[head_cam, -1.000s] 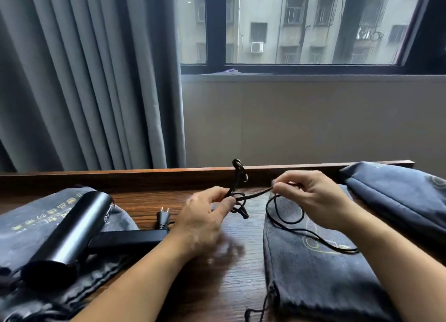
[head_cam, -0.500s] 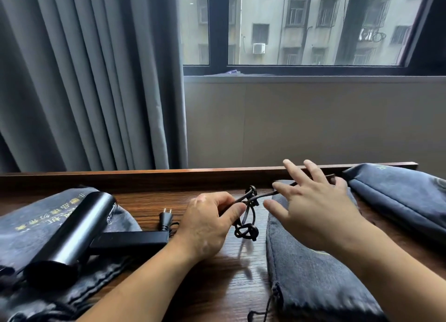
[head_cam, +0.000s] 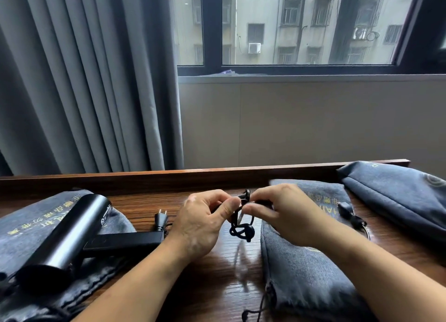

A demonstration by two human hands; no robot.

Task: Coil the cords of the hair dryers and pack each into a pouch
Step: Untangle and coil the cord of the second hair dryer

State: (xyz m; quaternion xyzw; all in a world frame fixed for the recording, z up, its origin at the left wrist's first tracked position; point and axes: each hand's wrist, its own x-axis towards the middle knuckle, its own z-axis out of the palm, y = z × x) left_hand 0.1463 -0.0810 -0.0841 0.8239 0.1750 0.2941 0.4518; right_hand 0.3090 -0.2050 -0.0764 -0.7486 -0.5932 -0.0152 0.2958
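Centrally, left hand and right hand meet above the table, both pinching a knotted black cord; its loops hang just beside the left edge of the middle pouch. The hair dryer lies on a second pouch at left, plug near the left hand. A raised rail bounds the table's back edge.

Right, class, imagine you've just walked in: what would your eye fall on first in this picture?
First, the two hands at the middle of the wooden table: the left hand and right hand both pinch a thin black cord, its knotted end hanging below them. Next, the big black hair dryer lying on a grey pouch at the left. Another pouch lies under the right forearm.
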